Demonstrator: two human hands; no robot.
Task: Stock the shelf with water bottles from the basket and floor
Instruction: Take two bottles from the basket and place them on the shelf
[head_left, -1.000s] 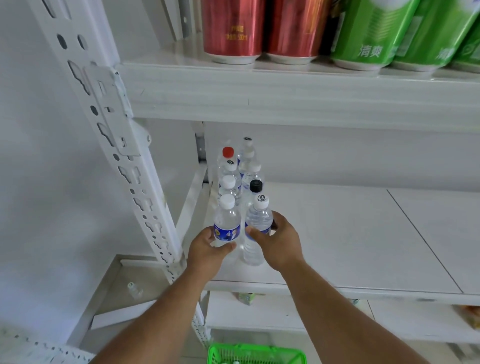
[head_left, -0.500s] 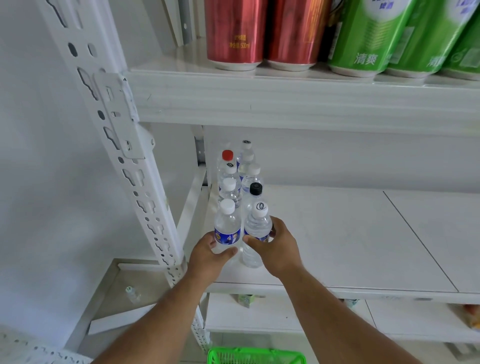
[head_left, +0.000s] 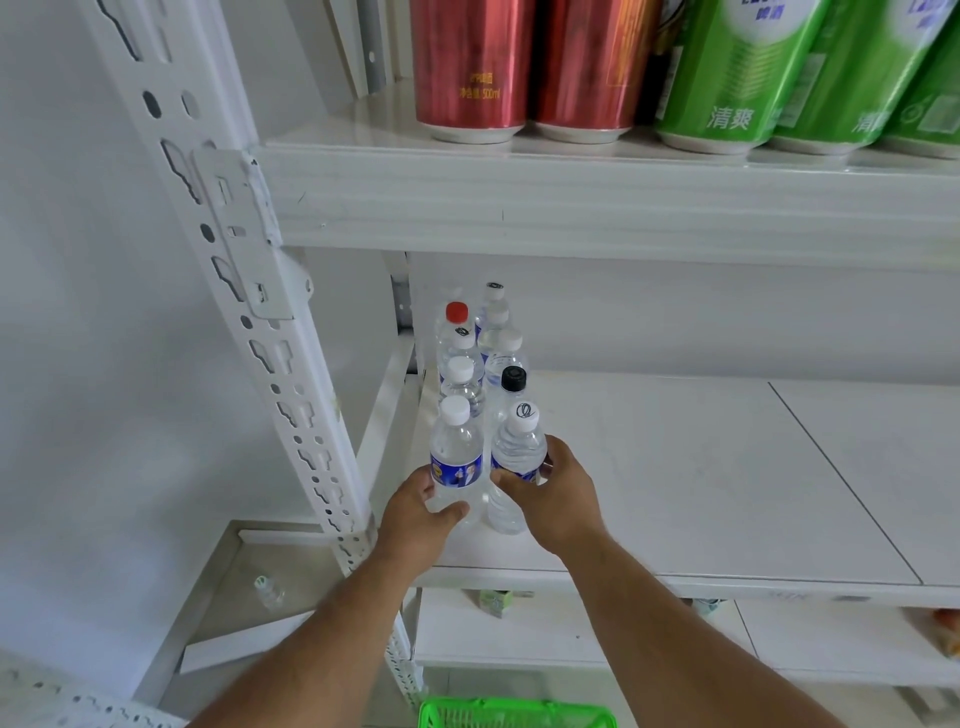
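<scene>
Hardly anything shifts from a second ago: both hands stay put on the front pair of bottles. The left hand (head_left: 423, 512) wraps the blue-labelled bottle (head_left: 456, 457), the right hand (head_left: 553, 491) grips the white-capped bottle (head_left: 517, 462) beside it, both upright at the front of the two rows on the middle shelf (head_left: 675, 493). The danger is dominoes: nudge too hard and the black-capped bottle (head_left: 512, 382) right behind could topple the row. One small bottle (head_left: 268, 590) lies on the floor, and the green basket (head_left: 514, 716) waits below.
</scene>
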